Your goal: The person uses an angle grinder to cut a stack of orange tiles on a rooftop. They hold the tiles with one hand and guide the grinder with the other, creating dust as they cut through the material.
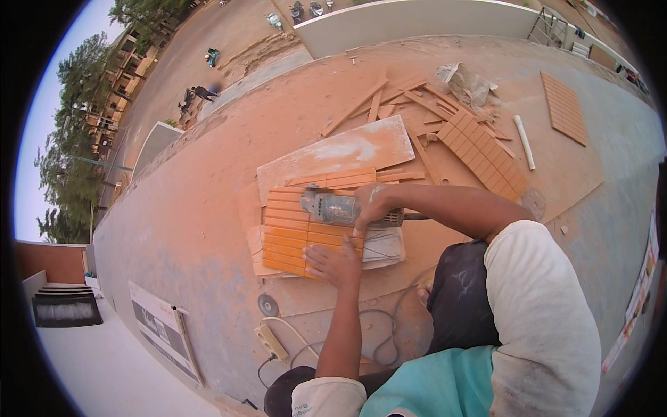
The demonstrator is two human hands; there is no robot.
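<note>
An orange grooved tile (pixel 281 244) lies in front of me on top of other pieces. My right hand (pixel 376 204) is closed around the body of a grey angle grinder (pixel 335 208), which rests over the tile's upper part. The grinder's disc is too hidden to make out clearly. Fingers spread, my left hand (pixel 335 264) lies flat on the near part of the tile, below the grinder. A pale, dusty packet or slab (pixel 383 249) sticks out from under the tile's right side.
Beyond the tile lies a dusty board (pixel 340 154), with cut strips (pixel 375 104) heaped behind it. More grooved tiles (pixel 479 149) lie to the right, near a white pipe (pixel 524 142). A loose disc (pixel 267 304), a power strip (pixel 270 342) and cables (pixel 389 340) are on the near floor.
</note>
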